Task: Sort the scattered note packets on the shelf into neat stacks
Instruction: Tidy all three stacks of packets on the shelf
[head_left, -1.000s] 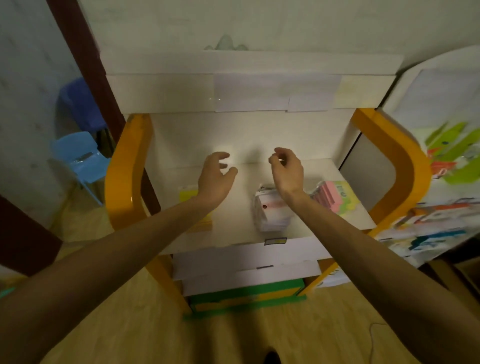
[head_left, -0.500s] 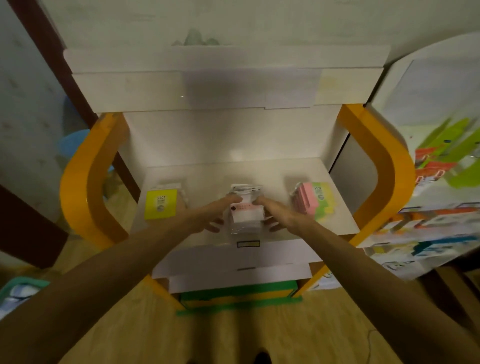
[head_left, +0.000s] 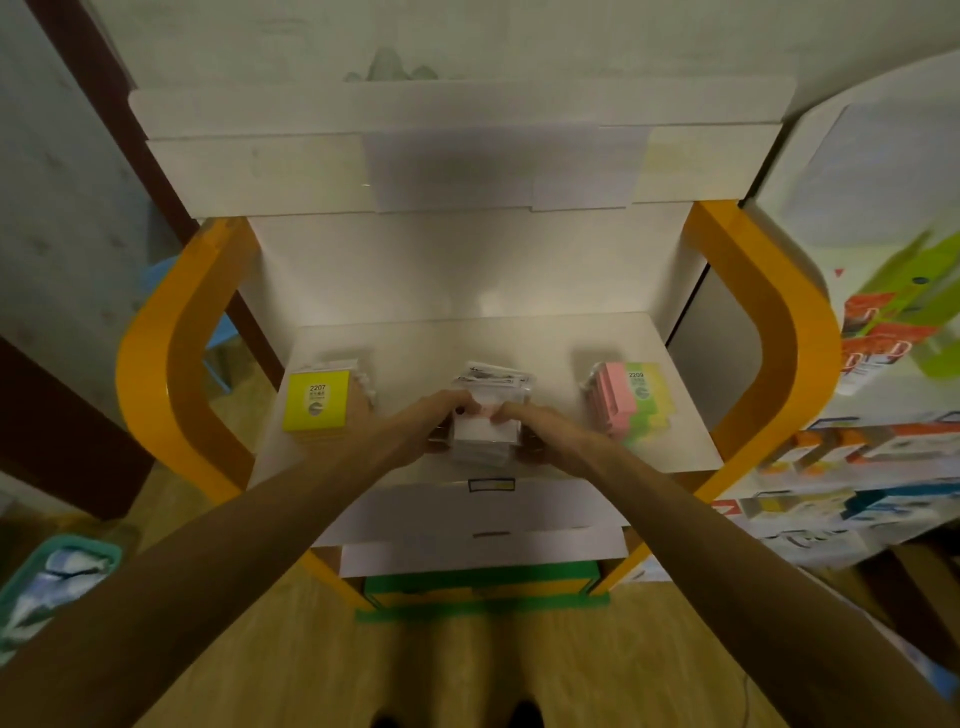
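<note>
The white packet stack at mid-shelf is clamped between the left hand and right hand. Flanking it, the yellow stack and pink-green stack appear finished; only squaring seems outstanding.

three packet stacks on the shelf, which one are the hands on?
The middle stack, white packets. The left hand and right hand grip its sides. The yellow stack on the left and the pink-and-green stack on the right lie untouched.

Three packet stacks on the shelf — left stack, middle stack, right stack — well apart.
</note>
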